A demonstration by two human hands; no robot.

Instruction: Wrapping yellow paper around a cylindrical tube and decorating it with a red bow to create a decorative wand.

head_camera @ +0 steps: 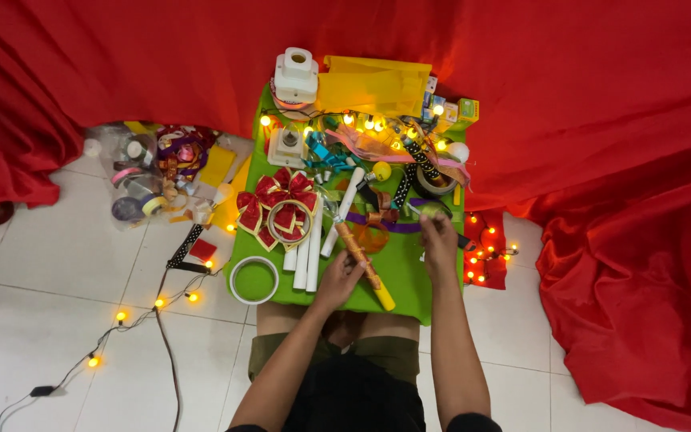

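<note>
Yellow and stiff, the thin stick (364,264) wrapped in orange ribbon looks light and lies slanted on the green mat (406,272), near the mat's front edge. Best grip is at its wrapped middle. Left hand (339,276) closes around it there; right hand (438,238), fingers curled, pinches a ribbon end (419,211) nearby.

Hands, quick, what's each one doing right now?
Left hand: closed on the yellow stick.
Right hand: resting on the green mat; grip cannot be told.
</note>
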